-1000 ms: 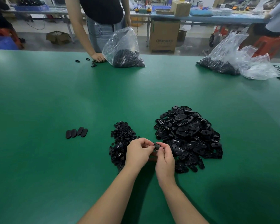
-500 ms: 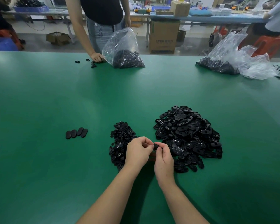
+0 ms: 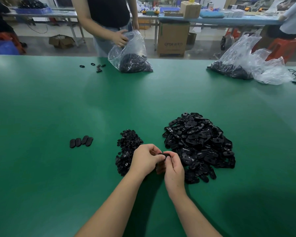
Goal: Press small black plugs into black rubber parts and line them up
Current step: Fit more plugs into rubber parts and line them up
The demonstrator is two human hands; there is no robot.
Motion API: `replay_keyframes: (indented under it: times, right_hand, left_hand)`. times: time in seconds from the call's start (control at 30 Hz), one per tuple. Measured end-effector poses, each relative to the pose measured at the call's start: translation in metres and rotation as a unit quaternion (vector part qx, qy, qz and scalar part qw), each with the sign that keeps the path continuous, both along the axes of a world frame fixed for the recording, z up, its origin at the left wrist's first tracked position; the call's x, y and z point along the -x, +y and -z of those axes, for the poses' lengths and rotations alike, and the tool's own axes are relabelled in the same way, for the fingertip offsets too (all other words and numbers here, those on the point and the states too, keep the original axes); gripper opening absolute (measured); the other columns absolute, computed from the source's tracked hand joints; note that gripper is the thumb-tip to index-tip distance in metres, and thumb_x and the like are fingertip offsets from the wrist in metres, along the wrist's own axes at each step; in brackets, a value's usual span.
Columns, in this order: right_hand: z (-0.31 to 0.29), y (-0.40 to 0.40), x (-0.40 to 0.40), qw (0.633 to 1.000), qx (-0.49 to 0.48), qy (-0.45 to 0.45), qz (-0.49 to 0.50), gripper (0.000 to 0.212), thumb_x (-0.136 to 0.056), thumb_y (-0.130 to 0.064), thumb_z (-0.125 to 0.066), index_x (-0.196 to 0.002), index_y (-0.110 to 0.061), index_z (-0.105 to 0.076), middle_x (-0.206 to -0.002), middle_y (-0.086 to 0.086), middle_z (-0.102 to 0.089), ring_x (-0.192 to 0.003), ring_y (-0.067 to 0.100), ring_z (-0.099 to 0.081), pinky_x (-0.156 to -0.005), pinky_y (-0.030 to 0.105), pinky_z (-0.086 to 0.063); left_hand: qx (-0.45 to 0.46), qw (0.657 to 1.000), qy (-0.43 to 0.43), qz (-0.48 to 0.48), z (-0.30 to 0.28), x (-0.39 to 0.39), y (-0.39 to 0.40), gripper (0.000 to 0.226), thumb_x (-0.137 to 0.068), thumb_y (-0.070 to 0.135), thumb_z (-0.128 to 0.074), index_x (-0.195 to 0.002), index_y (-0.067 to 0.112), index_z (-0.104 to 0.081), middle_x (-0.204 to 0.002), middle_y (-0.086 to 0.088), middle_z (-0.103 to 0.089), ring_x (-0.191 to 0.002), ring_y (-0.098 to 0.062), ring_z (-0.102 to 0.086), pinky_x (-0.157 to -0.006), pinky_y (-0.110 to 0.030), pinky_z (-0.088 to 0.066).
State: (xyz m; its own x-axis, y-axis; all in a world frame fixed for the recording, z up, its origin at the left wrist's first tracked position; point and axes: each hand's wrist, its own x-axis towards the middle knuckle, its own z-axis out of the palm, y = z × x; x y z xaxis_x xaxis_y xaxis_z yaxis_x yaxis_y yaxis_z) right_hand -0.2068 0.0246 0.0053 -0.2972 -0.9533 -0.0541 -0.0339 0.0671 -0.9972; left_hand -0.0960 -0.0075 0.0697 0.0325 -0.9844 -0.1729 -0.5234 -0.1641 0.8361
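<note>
Both hands meet low in the middle of the green table [image 3: 58,103], between two heaps of black pieces. The left hand [image 3: 146,159] has its fingers curled, the thumb and forefinger pinching the near end of one black rubber part [image 3: 166,154]. The right hand [image 3: 175,170] grips the same part from the right, its fingers bent round the far edge. Whether a plug is already seated in the part cannot be told, since the fingers cover most of it.

Just left of the hands lies the pile of small black plugs [image 3: 127,147], partly hidden behind the left wrist. Just right of them sits the larger pile of black rubber parts [image 3: 198,142], oval pieces lying at all angles. Well to the left, four finished parts [image 3: 81,141] lie side by side in a short row, touching or nearly touching.

On the far side of the table another person's hand [image 3: 120,38] holds the mouth of a clear plastic bag [image 3: 132,53] with black pieces in its bottom. A few loose black pieces [image 3: 97,66] lie left of that bag. At the far right lies a second clear bag [image 3: 246,64], slumped, with black pieces inside.
</note>
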Motion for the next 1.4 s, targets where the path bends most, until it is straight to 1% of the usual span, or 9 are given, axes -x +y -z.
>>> replay_keyframes:
  times: [0.2, 0.37, 0.53, 0.63, 0.77, 0.93, 1.1, 1.3, 1.4]
  right_hand:
    - [0.002, -0.002, 0.002, 1.0, 0.003, 0.007, -0.002, 0.032, -0.102, -0.011, -0.052, -0.095, -0.04, -0.063, -0.089, -0.003, -0.073, -0.079, 0.014, -0.065, -0.073, 0.041, -0.054]
    - [0.003, -0.002, 0.002, 1.0, -0.005, 0.01, -0.002, 0.034, -0.103, -0.012, -0.051, -0.094, -0.043, -0.062, -0.091, -0.003, -0.073, -0.08, 0.013, -0.063, -0.075, 0.043, -0.053]
    - [0.003, -0.002, 0.001, 1.0, -0.002, 0.018, -0.009, 0.03, -0.103, -0.01, -0.05, -0.096, -0.036, -0.063, -0.09, -0.003, -0.072, -0.079, 0.015, -0.063, -0.075, 0.045, -0.052]
    - [0.004, -0.002, 0.002, 1.0, -0.002, 0.022, -0.015, 0.023, -0.102, -0.009, -0.05, -0.098, -0.028, -0.063, -0.088, -0.002, -0.072, -0.076, 0.014, -0.06, -0.072, 0.041, -0.049]
    - [0.005, -0.002, 0.003, 1.0, -0.002, 0.005, -0.011, 0.023, -0.103, -0.009, -0.05, -0.097, -0.026, -0.064, -0.084, -0.001, -0.07, -0.071, 0.012, -0.056, -0.07, 0.038, -0.046]
    - [0.005, -0.001, 0.003, 1.0, 0.008, 0.011, -0.007, 0.026, -0.103, -0.011, -0.052, -0.093, -0.032, -0.064, -0.085, -0.003, -0.071, -0.071, 0.008, -0.058, -0.069, 0.036, -0.046]
    - [0.004, -0.001, 0.002, 0.999, 0.018, 0.032, -0.003, 0.026, -0.101, -0.009, -0.054, -0.094, -0.033, -0.063, -0.092, -0.013, -0.073, -0.09, 0.006, -0.069, -0.079, 0.025, -0.051]
    - [0.006, -0.001, 0.002, 0.998, 0.022, 0.054, -0.001, 0.019, -0.102, -0.013, -0.056, -0.095, -0.03, -0.06, -0.089, -0.013, -0.071, -0.087, 0.007, -0.067, -0.079, 0.029, -0.053]
    - [0.004, 0.0, 0.001, 0.998, 0.019, 0.063, -0.002, 0.018, -0.102, -0.014, -0.057, -0.094, -0.03, -0.06, -0.086, -0.012, -0.07, -0.085, 0.005, -0.067, -0.075, 0.023, -0.051]
  left_hand:
    - [-0.007, 1.0, 0.009, 0.005, 0.004, 0.003, 0.001, 0.006, -0.084, 0.02, -0.076, -0.08, 0.022, -0.073, -0.075, 0.005, -0.072, -0.066, -0.01, -0.064, -0.067, -0.027, -0.055]
    - [-0.01, 1.0, -0.007, 0.004, 0.005, 0.006, 0.002, 0.008, -0.084, 0.02, -0.074, -0.078, 0.024, -0.071, -0.074, 0.007, -0.071, -0.063, -0.007, -0.062, -0.059, -0.021, -0.048]
    - [-0.015, 1.0, -0.009, -0.001, 0.005, 0.005, 0.002, 0.007, -0.081, 0.019, -0.073, -0.077, 0.022, -0.069, -0.074, 0.006, -0.07, -0.061, -0.009, -0.059, -0.059, -0.024, -0.05]
    - [-0.011, 1.0, -0.015, -0.008, 0.005, 0.007, 0.004, 0.007, -0.081, 0.019, -0.073, -0.076, 0.021, -0.067, -0.074, 0.004, -0.068, -0.061, -0.011, -0.058, -0.058, -0.026, -0.048]
    - [0.007, 1.0, -0.022, -0.009, 0.005, 0.01, 0.007, 0.008, -0.082, 0.02, -0.073, -0.077, 0.019, -0.066, -0.074, 0.003, -0.066, -0.064, -0.012, -0.057, -0.06, -0.027, -0.049]
    - [0.009, 1.0, -0.019, -0.014, 0.005, 0.01, 0.009, 0.01, -0.082, 0.022, -0.073, -0.077, 0.018, -0.066, -0.074, 0.003, -0.065, -0.064, -0.011, -0.054, -0.059, -0.024, -0.045]
    - [0.017, 1.0, -0.022, -0.011, 0.006, 0.01, 0.01, 0.012, -0.084, 0.024, -0.073, -0.077, 0.02, -0.064, -0.073, 0.005, -0.064, -0.063, -0.009, -0.054, -0.057, -0.022, -0.041]
    - [0.066, 0.994, -0.078, 0.042, 0.007, 0.005, 0.012, 0.006, -0.09, 0.02, -0.066, -0.085, 0.024, -0.065, -0.076, 0.011, -0.063, -0.067, -0.001, -0.054, -0.057, -0.011, -0.039]
    - [0.085, 0.989, -0.099, 0.069, 0.01, 0.003, 0.015, 0.013, -0.091, 0.014, -0.062, -0.097, 0.024, -0.065, -0.082, 0.013, -0.063, -0.072, -0.004, -0.057, -0.063, -0.013, -0.045]
